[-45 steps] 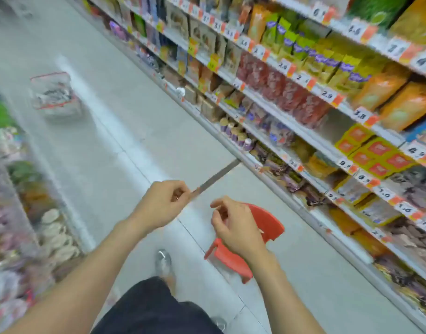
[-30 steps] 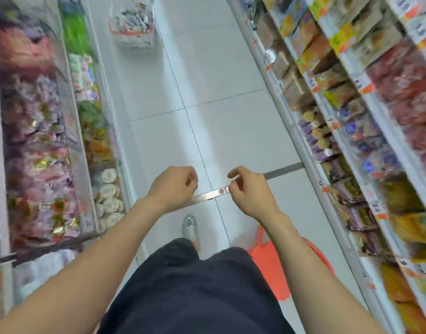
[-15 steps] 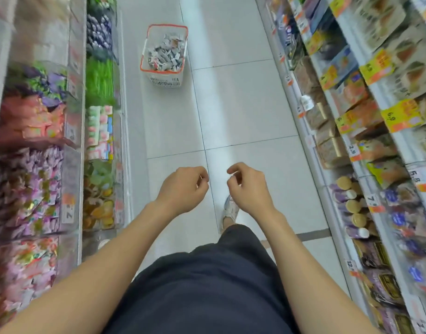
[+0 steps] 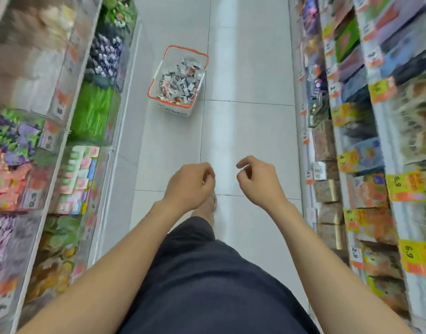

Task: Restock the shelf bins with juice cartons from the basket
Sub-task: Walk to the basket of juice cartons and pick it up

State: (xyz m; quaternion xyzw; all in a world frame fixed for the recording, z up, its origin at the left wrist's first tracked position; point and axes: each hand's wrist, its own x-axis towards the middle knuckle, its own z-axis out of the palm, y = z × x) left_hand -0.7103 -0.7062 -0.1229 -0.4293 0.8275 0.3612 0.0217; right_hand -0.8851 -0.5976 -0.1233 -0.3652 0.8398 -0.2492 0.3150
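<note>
Ahead, on the tiled floor (image 4: 250,131) of a shop aisle, stands a white basket (image 4: 175,111) with an orange rim, filled with a loose heap of small juice cartons (image 4: 180,80). It sits nearer the left side of the aisle, close to the clear shelf bins (image 4: 86,179) stocked with coloured packs. Opposite, on the right, run open shelves (image 4: 366,165) of packaged goods with yellow and orange price tags. Both forearms reach forward over dark shorts (image 4: 207,273). The left hand (image 4: 189,186) and right hand (image 4: 259,183) hover side by side, apart, well short of the basket. Their fingers (image 4: 208,169) are loosely curled and hold nothing. Motion blur obscures the print on the cartons and the shelf goods.
</note>
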